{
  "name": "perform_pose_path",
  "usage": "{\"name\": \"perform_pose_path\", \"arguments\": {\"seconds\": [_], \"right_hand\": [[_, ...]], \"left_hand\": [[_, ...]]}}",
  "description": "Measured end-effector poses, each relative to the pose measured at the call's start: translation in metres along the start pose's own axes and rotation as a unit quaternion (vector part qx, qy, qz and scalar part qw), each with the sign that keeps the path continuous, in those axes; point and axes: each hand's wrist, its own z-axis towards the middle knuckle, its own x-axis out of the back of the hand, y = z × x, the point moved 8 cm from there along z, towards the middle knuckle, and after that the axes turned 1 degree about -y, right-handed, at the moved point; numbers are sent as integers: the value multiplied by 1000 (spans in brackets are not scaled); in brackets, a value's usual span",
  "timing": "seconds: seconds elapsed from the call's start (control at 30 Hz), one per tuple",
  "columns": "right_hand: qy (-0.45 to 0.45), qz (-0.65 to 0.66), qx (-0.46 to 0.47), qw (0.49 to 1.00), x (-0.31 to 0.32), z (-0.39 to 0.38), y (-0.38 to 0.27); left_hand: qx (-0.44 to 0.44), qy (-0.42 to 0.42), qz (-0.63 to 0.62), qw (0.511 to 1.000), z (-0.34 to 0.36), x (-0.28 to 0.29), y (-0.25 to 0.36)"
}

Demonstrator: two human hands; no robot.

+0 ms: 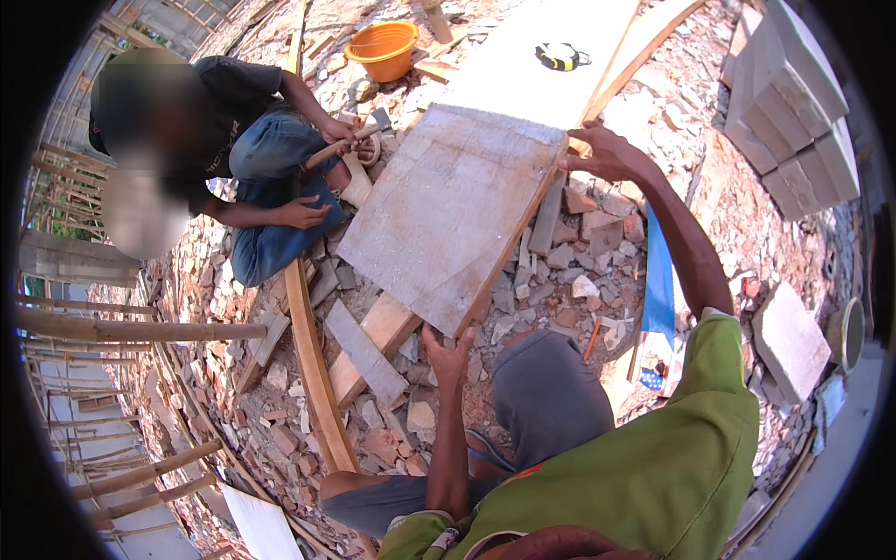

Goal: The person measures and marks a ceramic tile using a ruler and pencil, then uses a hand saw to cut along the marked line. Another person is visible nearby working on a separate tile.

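Note:
A weathered grey wooden panel (pixel 457 205) lies at a slant in front of me, with a wood batten (pixel 523 233) along its right edge. My left hand (pixel 448 357) grips its near corner, thumb and fingers on either side of the edge. At the far right corner, my right hand (pixel 605 155) holds the panel's edge, thumb apart from the fingers. Across from me on the left, a co-worker sits low with a hammer (pixel 329 151) in one hand; the other hand (pixel 303 213) rests by the knee.
Broken brick rubble (pixel 569 252) covers the ground. Timber lengths (pixel 313 364) lie under and beside the panel. Behind it are a bright white sheet (pixel 523 84) with a black-and-yellow tape measure (pixel 563 57) and an orange basin (pixel 383 51). Pale blocks (pixel 789 103) are stacked right; bamboo poles (pixel 140 329) stand left.

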Motion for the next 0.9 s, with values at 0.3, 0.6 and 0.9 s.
{"name": "perform_pose_path", "arguments": {"seconds": [0.3,0.6,0.9], "right_hand": [[135,-159,-209,955,31,214,120],[170,-133,-157,964,31,240,119],[89,-133,-165,973,34,192,88]], "left_hand": [[13,39,11,999,6,-2,-3],[26,34,33,999,0,8,-16],[-35,57,70,995,23,-3,-11]]}}
